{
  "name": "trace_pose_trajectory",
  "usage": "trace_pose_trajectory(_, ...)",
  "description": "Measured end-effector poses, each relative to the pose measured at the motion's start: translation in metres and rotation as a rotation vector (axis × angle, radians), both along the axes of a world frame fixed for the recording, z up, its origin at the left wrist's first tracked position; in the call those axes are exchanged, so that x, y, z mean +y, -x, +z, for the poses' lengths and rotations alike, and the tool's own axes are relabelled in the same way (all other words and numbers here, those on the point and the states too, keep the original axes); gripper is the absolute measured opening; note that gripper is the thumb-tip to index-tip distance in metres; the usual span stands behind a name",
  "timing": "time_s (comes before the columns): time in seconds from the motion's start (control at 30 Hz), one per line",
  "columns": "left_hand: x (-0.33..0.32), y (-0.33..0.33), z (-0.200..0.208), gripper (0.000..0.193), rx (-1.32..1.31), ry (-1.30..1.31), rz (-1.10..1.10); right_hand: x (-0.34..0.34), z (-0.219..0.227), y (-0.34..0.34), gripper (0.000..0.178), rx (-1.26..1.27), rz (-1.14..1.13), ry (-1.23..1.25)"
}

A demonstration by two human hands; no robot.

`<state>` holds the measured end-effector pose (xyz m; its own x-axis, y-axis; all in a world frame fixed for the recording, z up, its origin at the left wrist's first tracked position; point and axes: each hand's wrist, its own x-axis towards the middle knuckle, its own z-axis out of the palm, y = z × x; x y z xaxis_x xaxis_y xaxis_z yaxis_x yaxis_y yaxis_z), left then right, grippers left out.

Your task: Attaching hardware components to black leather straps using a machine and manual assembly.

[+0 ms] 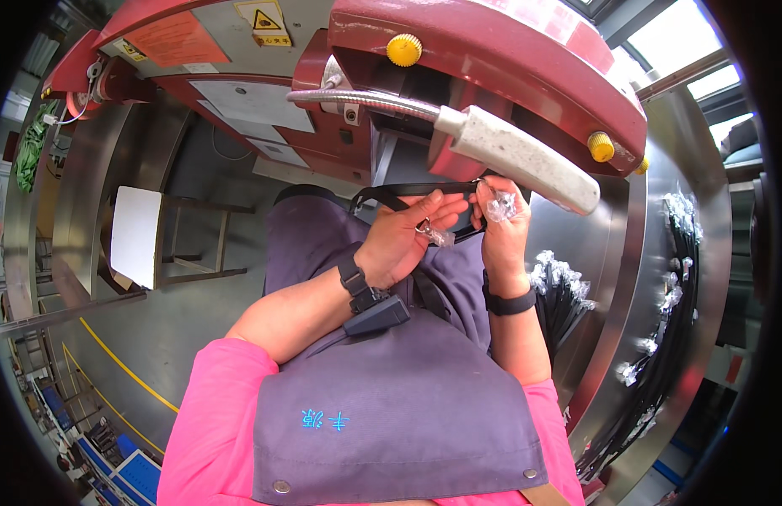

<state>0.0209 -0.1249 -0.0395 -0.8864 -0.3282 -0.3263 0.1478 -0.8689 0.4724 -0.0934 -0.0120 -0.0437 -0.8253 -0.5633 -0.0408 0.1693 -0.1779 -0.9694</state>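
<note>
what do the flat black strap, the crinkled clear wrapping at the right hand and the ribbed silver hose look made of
Flat black strap: perhaps leather or synthetic, smooth, bendable, slightly shiny; I can't tell which. Crinkled clear wrapping: likely thin plastic film, given its see-through creases and glints. Ribbed silver hose: apparently metal, from its shiny coiled surface.

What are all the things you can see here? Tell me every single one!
Black strap: one or more, black, at the hands
Plastic wrappers: two, clear, at the hands
Strap bundles: two, black with clear-wrapped ends, right
Machine: one, red and grey, ahead
Knobs: three, yellow, on machine
Bar on metal hose: one, off-white, before machine
Papers: several, white and orange-red, on machine
Stool: one, white-topped, left
Floor lines: two, yellow, lower left
Edge clutter: too small to tell
Apron: one, purple-grey, on person
Wristbands: two, black, on wrists
Sleeves: two, pink, on arms
Left hand: one, bare, centre
Right hand: one, bare, right of centre
</note>
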Motion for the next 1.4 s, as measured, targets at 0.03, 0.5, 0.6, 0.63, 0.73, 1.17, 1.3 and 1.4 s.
trace_pose_trajectory(0.03,0.000,0.000,0.000,0.030,0.000,-0.001,0.002,0.000,0.000,0.000,0.009,-0.004,-0.001,-0.001)
trace_pose_trajectory(0.5,0.003,0.005,0.014,0.030,-0.031,0.018,-0.032,0.005,0.005,0.001,0.010,0.015,-0.057,0.075)
trace_pose_trajectory(0.6,-0.002,-0.001,0.003,0.031,0.071,-0.025,-0.177,0.015,0.007,0.003,0.011,0.130,-0.028,0.005)
trace_pose_trajectory(0.63,-0.001,-0.001,0.005,0.031,0.010,-0.074,-0.198,0.018,0.007,0.004,0.011,0.180,-0.014,-0.024)
trace_pose_trajectory(0.73,-0.002,-0.005,0.009,0.029,-0.105,-0.204,-0.266,0.017,0.023,0.003,0.017,0.693,0.091,-0.150)
trace_pose_trajectory(1.17,-0.007,-0.007,-0.006,0.017,-0.024,0.011,-0.148,0.029,0.048,-0.009,0.025,0.904,0.123,-0.519)
trace_pose_trajectory(1.3,-0.007,-0.007,-0.001,0.020,-0.055,0.068,-0.166,0.025,0.042,-0.010,0.018,0.788,0.015,-0.427)
trace_pose_trajectory(1.4,-0.004,-0.006,0.002,0.025,-0.082,0.056,-0.154,0.018,0.034,-0.015,0.010,0.532,-0.045,-0.289)
